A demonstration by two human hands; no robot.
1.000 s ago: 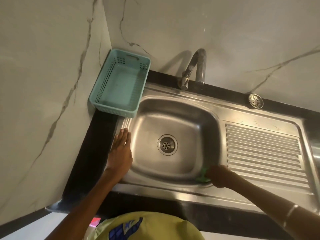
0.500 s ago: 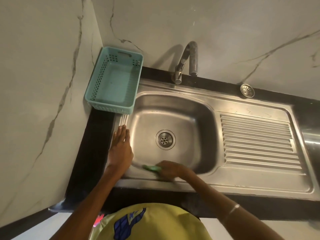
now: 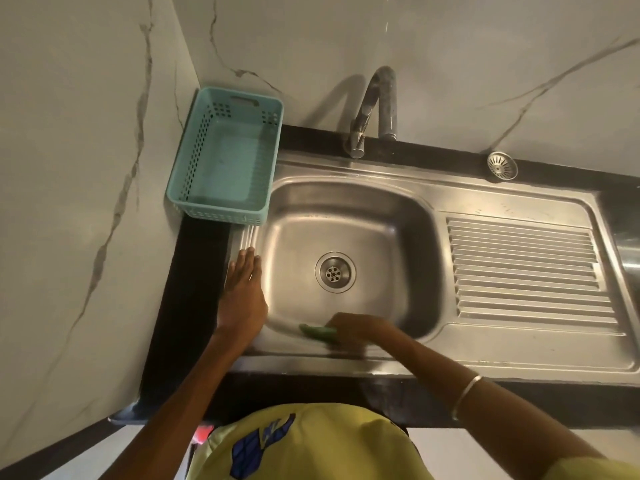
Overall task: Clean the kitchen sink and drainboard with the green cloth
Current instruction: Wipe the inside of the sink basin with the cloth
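The steel sink [image 3: 408,202] has a round drain [image 3: 335,271] in its basin and a ribbed drainboard [image 3: 526,271] to the right. My right hand [image 3: 360,329] presses the green cloth [image 3: 318,332] against the near inner wall of the basin, left of centre; the hand covers most of the cloth. My left hand [image 3: 242,292] lies flat with fingers together on the sink's left rim, holding nothing.
A teal plastic basket [image 3: 194,199] sits in the back left corner against the marble walls. The curved tap [image 3: 374,109] rises behind the basin. A loose metal strainer [image 3: 502,165] rests on the black counter behind the drainboard.
My right hand slid the cloth from the basin's near right corner leftward along the near wall, then held about there. The left hand stayed on the rim.
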